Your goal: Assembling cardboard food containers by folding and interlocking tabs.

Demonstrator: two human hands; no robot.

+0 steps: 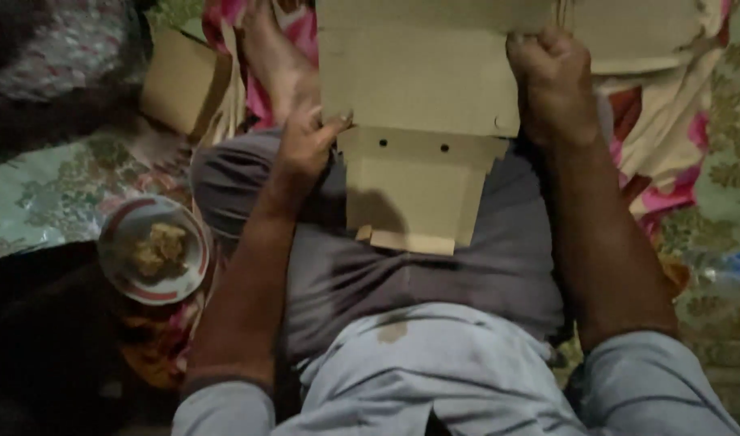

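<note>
Cardboard sheet (422,97) between both hands

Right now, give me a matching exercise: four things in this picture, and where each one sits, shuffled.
Things:
1. left hand
2. right hand
3. plate of food
4. second cardboard piece

Places:
A. on the floor at the left, beside the knee
B. gripping the cardboard sheet at its right edge
C. upper left, lying on patterned cloth
D. pinching the sheet's lower left corner

Pairs: 1-D, 2-B, 3-A, 4-C

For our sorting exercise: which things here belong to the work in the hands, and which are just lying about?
In use: flat cardboard box blank, left hand, right hand.
Lying about: plate with food, folded cardboard piece, patterned cloth.
</note>
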